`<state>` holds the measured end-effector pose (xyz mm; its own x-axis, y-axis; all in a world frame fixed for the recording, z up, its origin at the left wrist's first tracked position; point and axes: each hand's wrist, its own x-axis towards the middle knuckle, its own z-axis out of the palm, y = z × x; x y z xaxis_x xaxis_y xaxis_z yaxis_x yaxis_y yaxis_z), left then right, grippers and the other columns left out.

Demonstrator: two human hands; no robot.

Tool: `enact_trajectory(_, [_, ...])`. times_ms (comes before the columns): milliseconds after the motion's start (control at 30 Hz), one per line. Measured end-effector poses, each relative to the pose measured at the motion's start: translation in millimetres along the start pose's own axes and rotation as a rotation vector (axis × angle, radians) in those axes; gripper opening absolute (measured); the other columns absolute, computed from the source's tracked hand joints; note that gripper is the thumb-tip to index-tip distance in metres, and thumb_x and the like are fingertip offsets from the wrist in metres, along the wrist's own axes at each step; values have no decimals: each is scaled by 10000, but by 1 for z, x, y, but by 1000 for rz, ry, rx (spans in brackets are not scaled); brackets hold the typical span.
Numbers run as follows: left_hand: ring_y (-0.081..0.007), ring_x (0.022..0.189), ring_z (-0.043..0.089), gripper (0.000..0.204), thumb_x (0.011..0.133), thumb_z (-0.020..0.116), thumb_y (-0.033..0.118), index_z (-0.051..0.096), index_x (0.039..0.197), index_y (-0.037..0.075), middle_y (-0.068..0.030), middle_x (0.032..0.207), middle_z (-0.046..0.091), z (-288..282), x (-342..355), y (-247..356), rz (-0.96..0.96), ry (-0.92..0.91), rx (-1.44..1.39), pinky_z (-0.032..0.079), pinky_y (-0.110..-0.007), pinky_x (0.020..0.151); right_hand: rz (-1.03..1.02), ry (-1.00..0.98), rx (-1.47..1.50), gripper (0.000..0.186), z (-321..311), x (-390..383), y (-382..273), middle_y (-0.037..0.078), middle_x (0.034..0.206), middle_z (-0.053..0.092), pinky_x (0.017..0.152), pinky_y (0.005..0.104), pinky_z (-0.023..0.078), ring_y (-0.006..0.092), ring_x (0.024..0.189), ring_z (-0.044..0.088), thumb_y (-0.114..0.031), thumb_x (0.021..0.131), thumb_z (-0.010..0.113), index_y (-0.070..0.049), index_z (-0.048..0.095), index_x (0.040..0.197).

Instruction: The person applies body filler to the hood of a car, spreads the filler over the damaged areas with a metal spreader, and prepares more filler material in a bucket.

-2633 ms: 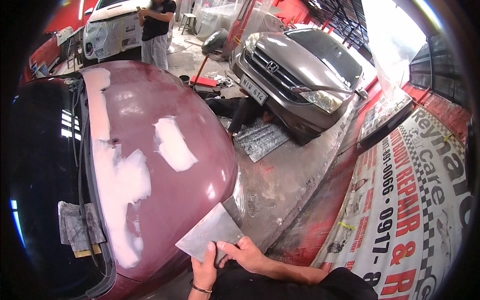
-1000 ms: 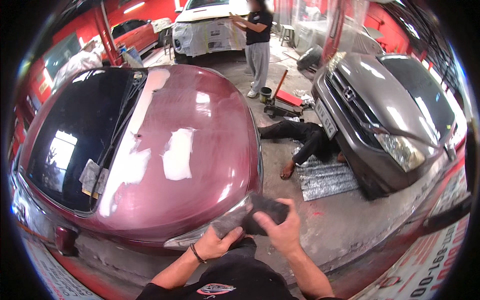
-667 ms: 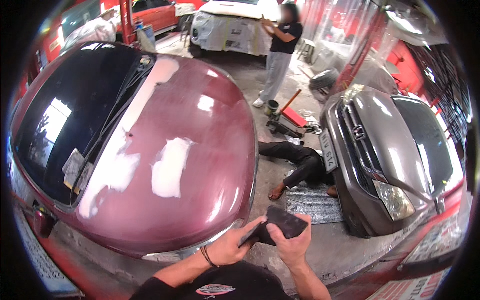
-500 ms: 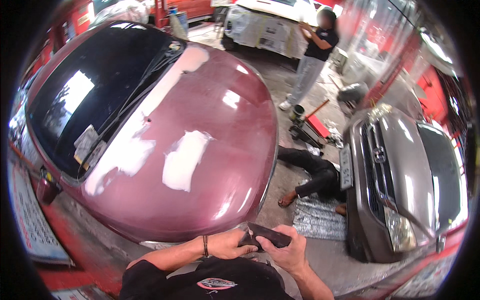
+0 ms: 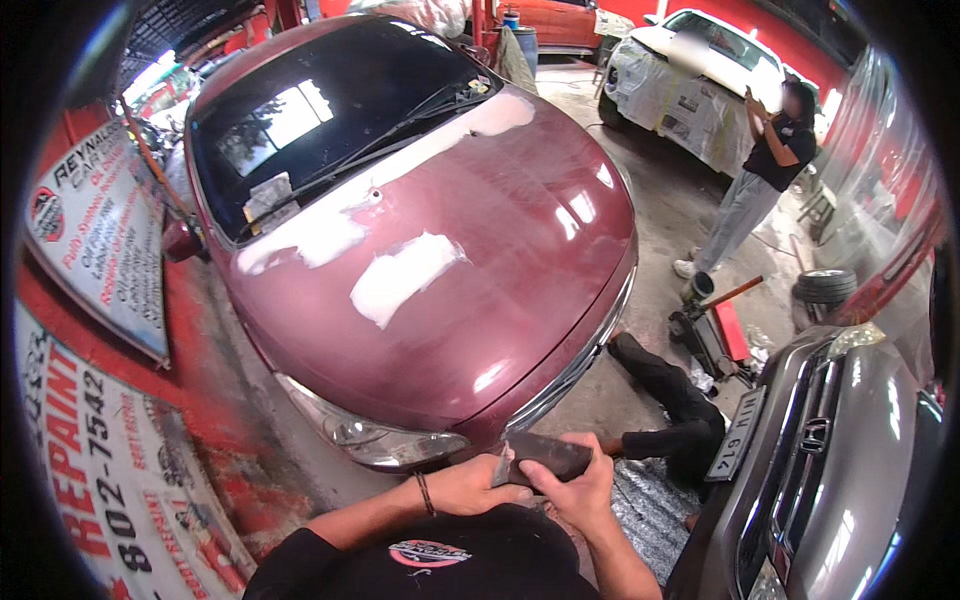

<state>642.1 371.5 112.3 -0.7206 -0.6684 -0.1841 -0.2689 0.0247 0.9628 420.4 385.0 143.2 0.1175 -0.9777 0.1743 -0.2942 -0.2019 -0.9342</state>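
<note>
In front of my chest, both hands are closed on a dark, oblong sanding block [image 5: 552, 458]. My right hand [image 5: 580, 490] grips its right part, thumb laid across the face. With the fingers partly hidden, my left hand [image 5: 470, 487] pinches the greyish sandpaper [image 5: 505, 466] at the block's left end. Just beyond my hands is the maroon car's hood [image 5: 520, 290]. A white filler patch [image 5: 408, 278] lies on the hood, and a longer white strip [image 5: 330, 235] runs along the windshield base. Neither hand touches the car.
A person's dark-clad legs [image 5: 675, 395] stretch over the floor beside the grey car [image 5: 850, 460] at right. Behind them are a floor jack [image 5: 712, 335] and loose tyres [image 5: 825, 288]. Another person [image 5: 765, 170] stands near a masked white car [image 5: 680, 100]. Signboards [image 5: 100, 240] line the left.
The view has swung left and tipped up, bringing the headlight and left signboards further into sight. My hands stay closed on the block and sandpaper, which is turned slightly.
</note>
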Motion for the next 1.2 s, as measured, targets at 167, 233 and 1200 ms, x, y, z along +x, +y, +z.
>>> enact_trajectory(167, [-322, 1490, 430, 656, 1106, 579, 453, 432, 1583, 26, -165, 1645, 417, 104, 37, 15, 19, -91, -1334, 309, -464, 1282, 242, 87, 553, 427, -70, -20, 38, 86, 1053, 761, 865, 322, 580, 139, 935, 709, -116, 841, 917, 15, 664, 1159])
enact_trajectory(233, [-264, 1454, 499, 688, 1120, 502, 510, 383, 1618, 50, -118, 1606, 487, 131, 45, 21, 11, 24, -1656, 396, -459, 1257, 272, 83, 623, 426, -87, -35, 48, 80, 1079, 758, 891, 318, 572, 141, 970, 704, -118, 854, 907, 15, 662, 1176])
enact_trajectory(1200, [-421, 1279, 655, 488, 1068, 619, 107, 502, 1526, -18, -278, 1376, 656, 179, 144, 133, 121, 648, 363, 511, -397, 1055, 147, 458, 790, 509, -173, -21, 81, 85, 1179, 712, 930, 315, 557, 151, 1043, 684, -92, 890, 876, -2, 588, 1300])
